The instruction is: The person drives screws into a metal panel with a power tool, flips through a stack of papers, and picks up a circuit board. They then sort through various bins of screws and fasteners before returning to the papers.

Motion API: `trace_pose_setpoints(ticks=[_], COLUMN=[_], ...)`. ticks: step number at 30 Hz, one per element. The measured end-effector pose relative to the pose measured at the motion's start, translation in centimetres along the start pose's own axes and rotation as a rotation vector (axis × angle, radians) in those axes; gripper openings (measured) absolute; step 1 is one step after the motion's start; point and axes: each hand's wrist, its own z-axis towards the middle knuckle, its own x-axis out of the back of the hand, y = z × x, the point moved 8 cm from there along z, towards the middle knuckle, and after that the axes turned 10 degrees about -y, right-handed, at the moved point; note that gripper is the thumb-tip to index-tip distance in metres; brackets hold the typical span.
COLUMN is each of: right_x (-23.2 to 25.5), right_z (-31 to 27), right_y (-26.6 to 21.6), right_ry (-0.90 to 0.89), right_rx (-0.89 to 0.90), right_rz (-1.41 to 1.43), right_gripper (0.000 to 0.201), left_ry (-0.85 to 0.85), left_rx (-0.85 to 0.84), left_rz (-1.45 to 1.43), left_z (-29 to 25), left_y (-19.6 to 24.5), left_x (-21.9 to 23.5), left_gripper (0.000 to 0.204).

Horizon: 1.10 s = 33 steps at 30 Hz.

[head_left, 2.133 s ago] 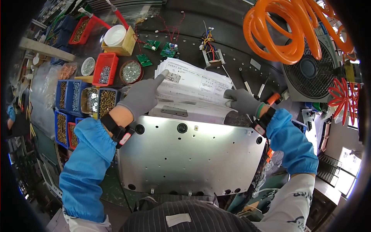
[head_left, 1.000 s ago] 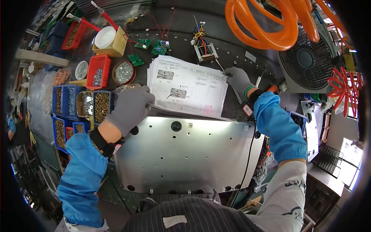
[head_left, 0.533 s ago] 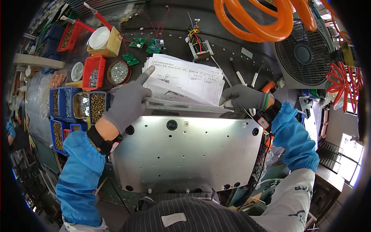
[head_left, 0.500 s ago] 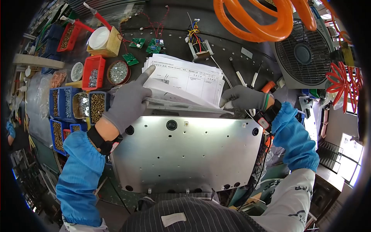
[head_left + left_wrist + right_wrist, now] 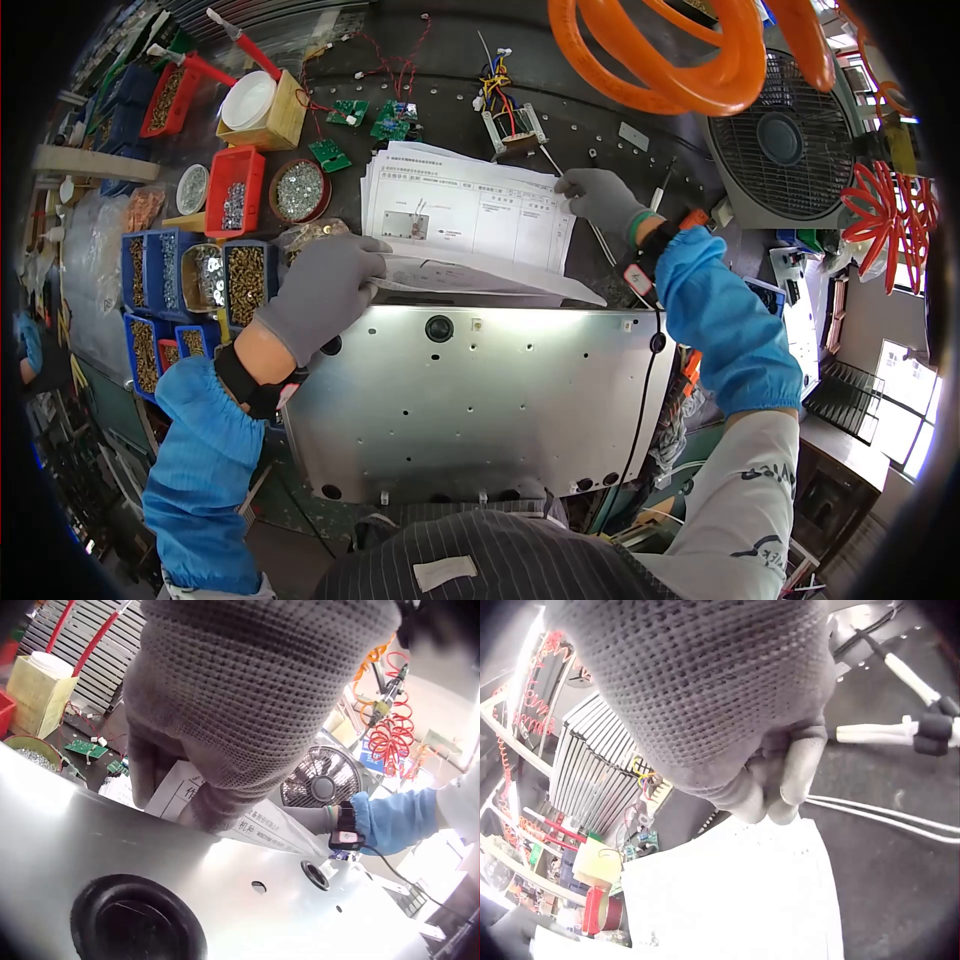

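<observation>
A stack of printed sheets (image 5: 480,215) lies behind a bare metal panel (image 5: 480,390), its front pages lifted and folded toward the panel. My gloved left hand (image 5: 325,290) pinches those turned pages at their left edge; in the left wrist view the left hand (image 5: 247,697) has thumb and fingers on the paper (image 5: 262,825). At the stack's upper right corner is my gloved right hand (image 5: 603,203). In the right wrist view the right hand's (image 5: 720,712) fingertips meet at the edge of the paper (image 5: 735,892), pinching it.
Blue bins of screws (image 5: 245,285), a red bin (image 5: 235,190) and a round dish of small parts (image 5: 300,190) stand at the left. Green circuit boards (image 5: 392,120) and a wired component (image 5: 515,130) lie behind. A fan (image 5: 778,140) and orange hose (image 5: 660,80) are at the right.
My right hand has moved up and left from the lower right side of the papers to their upper right corner. The left index finger, earlier pointing across the sheets, has drawn back to the folded pages.
</observation>
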Motion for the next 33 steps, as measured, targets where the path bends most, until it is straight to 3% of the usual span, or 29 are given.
trace_pose_setpoints(ticks=[2, 7, 10, 12, 13, 14, 15, 16, 24, 27, 29, 33], right_x=[-0.4, -1.8, -2.2, -1.3, -0.4, 0.7, 2.0, 3.5, 10.1, 11.2, 12.1, 13.4], right_z=[0.7, 2.4, 1.9, 0.2, -1.3, -2.4, -3.6, -5.6, -12.4, -13.6, -14.5, -15.2], right_y=[-1.4, -1.6, -2.0, -3.4, -4.8, -6.1, -7.2, -9.4, -8.1, -7.4, -7.2, -6.0], right_ry=[0.126, 0.063, 0.02, 0.051, 0.055, 0.115, 0.208, 0.439, 0.753, 0.787, 0.828, 0.852], right_rx=[-0.054, -0.13, -0.003, 0.046, -0.014, 0.031, 0.111, 0.377, 0.251, 0.233, 0.24, 0.234], right_rz=[-0.431, -0.507, -0.496, -0.253, -0.126, -0.136, -0.127, -0.316, 0.166, 0.243, 0.305, 0.405], right_gripper=[0.032, 0.03, 0.025, 0.02, 0.016, 0.019, 0.019, 0.023, 0.02, 0.018, 0.017, 0.018], left_ry=[-0.009, 0.032, 0.043, 0.071, 0.058, 0.045, 0.047, 0.016, 0.028, 0.073, 0.031, 0.067], left_rx=[0.015, -0.038, -0.044, -0.062, -0.035, -0.007, 0.001, 0.021, 0.09, 0.112, 0.264, 0.236], left_rz=[0.008, 0.023, 0.004, -0.003, -0.011, -0.02, -0.019, -0.024, -0.008, -0.031, -0.009, 0.012], left_z=[-0.2, -0.7, -0.8, -0.9, -0.8, -0.7, -0.5, -0.2, 1.7, 1.9, 1.8, 1.0], left_y=[0.1, 0.4, 0.1, 0.1, 0.0, -0.1, -0.1, -0.4, -2.1, -2.1, -2.4, -1.8], left_x=[0.1, 0.5, 0.3, 0.5, 0.7, 0.9, 1.3, 1.4, 1.2, 1.6, 1.9, 1.9], left_gripper=[0.014, 0.011, 0.012, 0.014, 0.015, 0.015, 0.015, 0.017, 0.022, 0.023, 0.023, 0.021])
